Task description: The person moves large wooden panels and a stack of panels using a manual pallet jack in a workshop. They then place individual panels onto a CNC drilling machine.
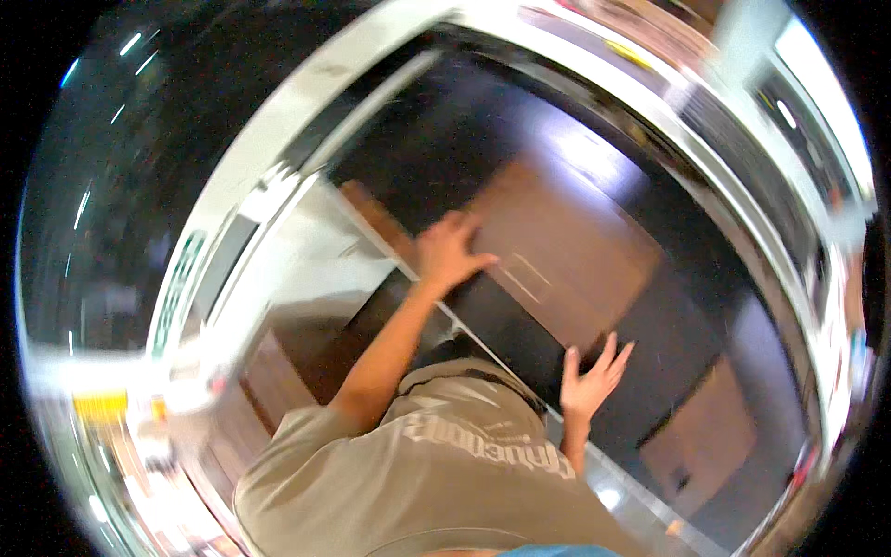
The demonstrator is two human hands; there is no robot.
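Note:
A flat brown rectangular panel (580, 241) lies on a black work surface (422, 121). At its left edge is my left hand (452, 252), open with thumb and fingers apart; the thumb reaches the panel's edge. My right hand (594, 379) is open too, fingers spread, by the panel's near right corner. Blur leaves it unclear whether either hand presses on the panel. Beside my left hand, a narrow brown strip (379, 219) lies along the surface's edge.
A smaller brown piece (710, 436) with a dark spot lies to the right. A white machine frame (306, 88) curves around the black surface. Brown boards (269, 381) stand at the lower left, near a pale panel (325, 251).

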